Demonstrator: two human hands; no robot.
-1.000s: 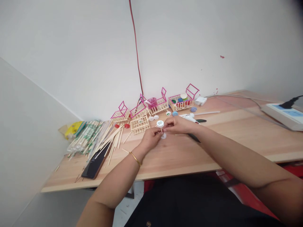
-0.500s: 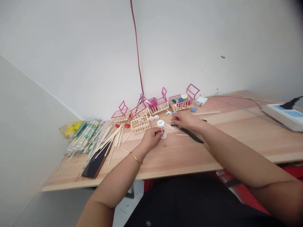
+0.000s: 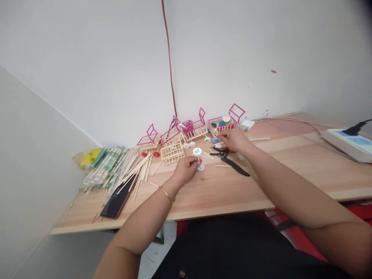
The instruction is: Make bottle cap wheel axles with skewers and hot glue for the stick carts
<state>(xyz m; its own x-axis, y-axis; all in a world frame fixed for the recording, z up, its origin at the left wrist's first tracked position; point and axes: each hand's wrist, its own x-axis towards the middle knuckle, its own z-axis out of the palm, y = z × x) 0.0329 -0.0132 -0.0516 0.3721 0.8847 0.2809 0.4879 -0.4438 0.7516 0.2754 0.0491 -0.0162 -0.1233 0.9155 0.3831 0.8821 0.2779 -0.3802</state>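
My left hand (image 3: 188, 169) is closed in a pinch on a thin stick with a round white cap at each end. Its upper cap (image 3: 197, 151) carries a green print; the lower cap (image 3: 201, 167) is close to the tabletop. My right hand (image 3: 235, 140) hovers palm down beside a blue cap (image 3: 215, 140), its fingertips at or near the cap's edge. Whether they hold anything is not clear. Below that hand lies a white tool with a pointed metal tip (image 3: 220, 145), partly covered. Black-handled cutters (image 3: 236, 167) lie just in front.
Small stick-built carts with pink handles, one a cart full of caps (image 3: 223, 127), line the wall. Loose sticks (image 3: 141, 170), bagged sticks (image 3: 101, 170) and a dark phone (image 3: 116, 203) are on the left. A power strip (image 3: 348, 144) sits far right.
My right hand has shifted right and slightly away from me, uncovering the blue cap, the pointed tool and the head of the cutters. My left hand has stayed still with the capped stick.
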